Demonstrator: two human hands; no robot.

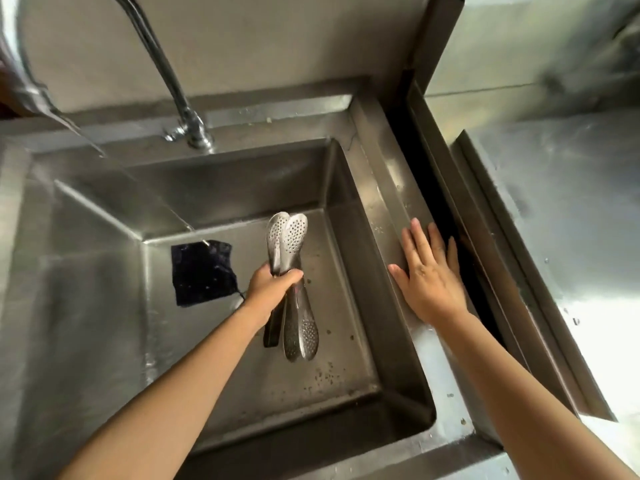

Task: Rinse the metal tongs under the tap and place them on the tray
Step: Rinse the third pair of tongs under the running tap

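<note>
**Tongs in the left hand, off to the right of the water**

The metal tongs (289, 233) are over the middle of the sink (377, 188) floor, gripped about halfway along by the left hand (272, 284), whose fingers are curled round both arms and squeeze them together. Their long axis runs from the sink's near edge toward its far wall, with the 2 perforated spoon heads pointing away from the person and lying side by side, touching. The steel is bright, and no dirt shows on the heads. Below the fist lies another perforated head (301, 336) beside a dark handle. I cannot tell whether this is a second pair on the floor or part of what is held.

The tap (166, 67) rises from the far rim, and its spout (34, 91) comes back into view at the far left corner. A thin streak, probably water, slants from it to a dark cloth (202, 271) on the floor, left of the tongs. The rinse would therefore call for a leftward carry by the left hand.

The right hand (429, 275) lies flat on the sink's right rim with its fingers straight, holding nothing. A steel counter (554, 220) lies beyond it. No tray can be made out.
</note>
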